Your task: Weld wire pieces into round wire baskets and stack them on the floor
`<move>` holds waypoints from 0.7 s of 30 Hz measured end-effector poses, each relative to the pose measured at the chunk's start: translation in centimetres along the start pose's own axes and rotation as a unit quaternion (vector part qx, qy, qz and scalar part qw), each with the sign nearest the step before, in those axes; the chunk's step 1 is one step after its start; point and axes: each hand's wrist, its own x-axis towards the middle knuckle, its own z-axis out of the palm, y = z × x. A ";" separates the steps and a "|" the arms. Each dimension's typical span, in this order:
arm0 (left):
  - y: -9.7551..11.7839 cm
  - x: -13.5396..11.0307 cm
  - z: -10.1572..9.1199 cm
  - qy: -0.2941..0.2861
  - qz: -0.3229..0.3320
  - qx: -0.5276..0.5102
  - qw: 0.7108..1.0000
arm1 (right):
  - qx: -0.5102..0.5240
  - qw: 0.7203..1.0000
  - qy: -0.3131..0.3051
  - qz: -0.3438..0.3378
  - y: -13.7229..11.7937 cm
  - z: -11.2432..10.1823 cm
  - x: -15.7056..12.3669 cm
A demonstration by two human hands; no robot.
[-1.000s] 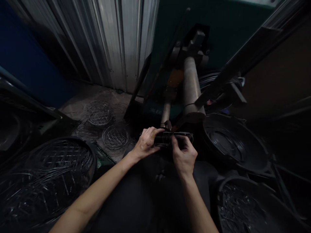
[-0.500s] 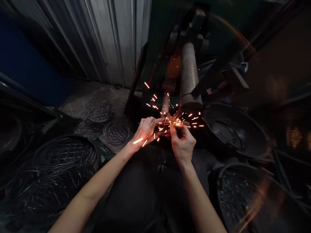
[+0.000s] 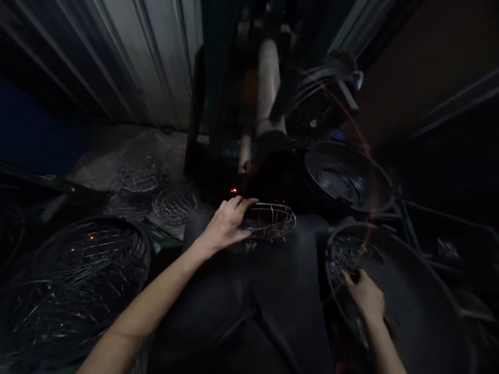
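Observation:
My left hand (image 3: 226, 226) grips the left end of a small wire basket (image 3: 273, 222), held over my dark-clothed lap in front of a welding machine with a pale cylinder (image 3: 267, 83). My right hand (image 3: 364, 298) reaches down into a dark round tub (image 3: 413, 301) at the lower right, fingers curled among small metal pieces (image 3: 346, 257); what they pinch is too dark to make out.
A second dark tub (image 3: 346, 176) sits behind the first. A large tub of wire baskets (image 3: 78, 280) is at the lower left. Finished round wire baskets (image 3: 173, 205) lie on the floor near a corrugated metal wall (image 3: 128, 57).
The sparks have stopped. My right hand left the wire basket and dropped right into the lower tub. My left hand drew the basket back from the machine; my view shifted right.

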 end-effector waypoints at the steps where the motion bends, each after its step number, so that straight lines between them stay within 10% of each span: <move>1: 0.6 0.0 0.7 -0.034 0.006 0.007 0.999 | -0.022 0.999 -0.046 0.002 1.3 1.4 0.3; 7: 0.2 -2.0 3.4 -0.068 0.039 0.041 0.996 | 0.017 0.991 -0.132 -0.001 2.6 6.2 1.2; 13: -3.6 -6.0 4.3 0.032 -0.075 -0.062 0.995 | 0.032 0.993 -0.111 0.038 2.6 6.2 1.7; 21: -3.4 -5.2 4.5 0.075 -0.085 -0.119 0.986 | 0.099 0.989 -0.112 0.006 2.0 5.8 2.1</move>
